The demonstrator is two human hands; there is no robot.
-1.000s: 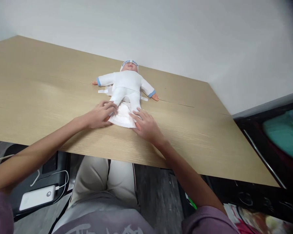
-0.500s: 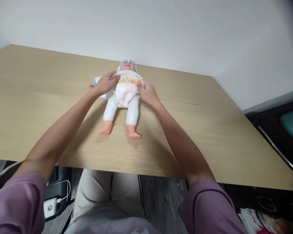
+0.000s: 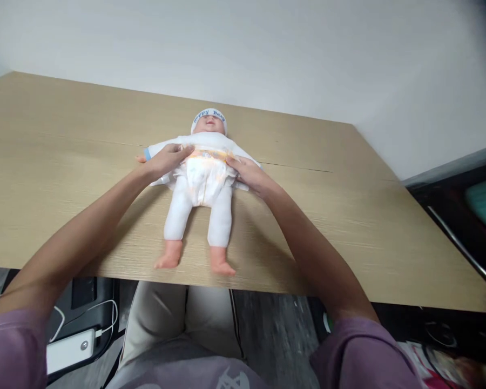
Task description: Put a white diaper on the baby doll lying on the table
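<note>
A baby doll (image 3: 220,216) in white clothes lies on its back on the wooden table, its head toward the wall and its bare feet toward me. It wears a headband (image 3: 209,114) with blue lettering. Over its hips and belly is a white diaper (image 3: 206,181) with an orange printed waistband. My left hand (image 3: 170,159) pinches the waistband at one side, thumb on top. At the other side my right hand (image 3: 246,170) grips the waistband with its thumb in front. Fingers of both hands are partly hidden behind the diaper. Side flaps stick out below each hand.
The wooden table (image 3: 348,227) ends at a white wall (image 3: 243,59). Below its front edge, a white power bank (image 3: 71,350) with a cable lies on a black surface at left. A dark object (image 3: 470,227) stands beyond the right edge.
The doll has slid toward me, its feet now near the front edge. Both hands came nearer with it, still at the diaper's waistband, which sits lower on the doll's body.
</note>
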